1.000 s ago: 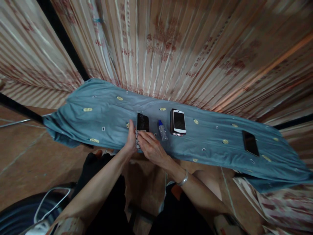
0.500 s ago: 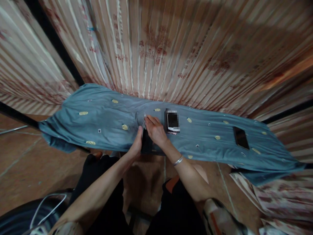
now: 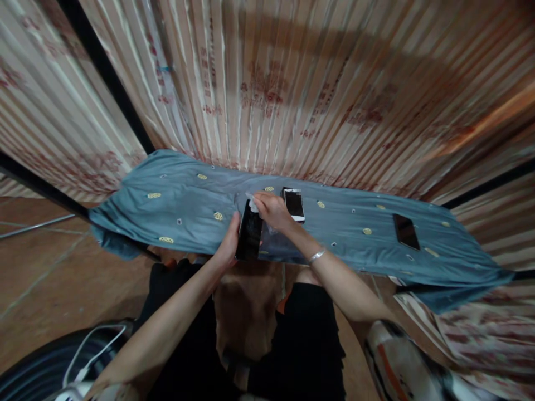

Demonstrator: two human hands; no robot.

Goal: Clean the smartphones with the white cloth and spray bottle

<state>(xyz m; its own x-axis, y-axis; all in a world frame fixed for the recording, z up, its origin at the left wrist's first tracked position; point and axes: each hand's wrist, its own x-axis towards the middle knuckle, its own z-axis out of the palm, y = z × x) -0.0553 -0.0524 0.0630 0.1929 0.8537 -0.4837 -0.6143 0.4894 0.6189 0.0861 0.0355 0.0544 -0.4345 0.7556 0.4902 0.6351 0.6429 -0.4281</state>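
Observation:
My left hand is closed along the left edge of a black phone, which is tilted over the front edge of the cloth-covered surface. Over the phone's top end, my right hand pinches a small whitish piece, perhaps tissue or thin film; its exact kind is unclear. Some clear, shiny plastic shows just under the right hand. Partly behind that hand lies a white-fronted phone with a dark screen. Another dark phone rests well to the right.
A blue-grey cloth with yellow patterns drapes the narrow surface. Pleated, flower-printed curtains hang behind it. Black bars stand at both sides. At lower left, a white cable lies over a black ribbed object.
My right hand has shifted slightly right and up, with the whitish piece in its fingers. More of the phone's dark face shows. The view has shifted a little.

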